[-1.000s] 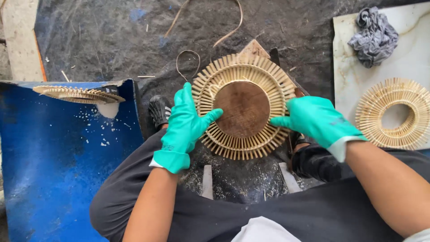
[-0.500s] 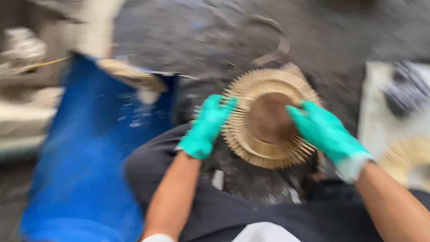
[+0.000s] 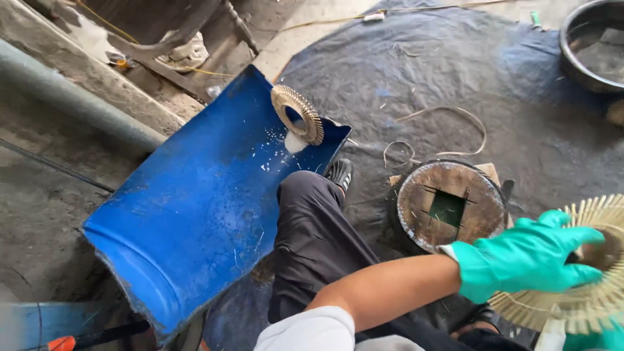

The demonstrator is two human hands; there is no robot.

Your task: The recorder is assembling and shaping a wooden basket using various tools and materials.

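My left hand (image 3: 523, 257), in a green glove, lies across a round ring of radiating bamboo slats (image 3: 588, 296) at the right edge and holds it off to the right of a round dark mould (image 3: 416, 218). The mould's rusty top has a square hole in the middle and is bare. Only a sliver of my right hand's green glove (image 3: 606, 340) shows in the bottom right corner, under the ring. My dark-trousered leg (image 3: 312, 240) stretches between the mould and a blue half-barrel.
A blue half-barrel (image 3: 195, 208) lies open on the left, with a second slat ring (image 3: 297, 114) leaning on its far rim. A black basin (image 3: 588, 71) stands at the top right. Loose strips (image 3: 448, 117) lie on the dark tarpaulin (image 3: 422, 71).
The ring has come off the mould and moved right with my hands. The view has swung left, bringing the blue half-barrel into the middle.
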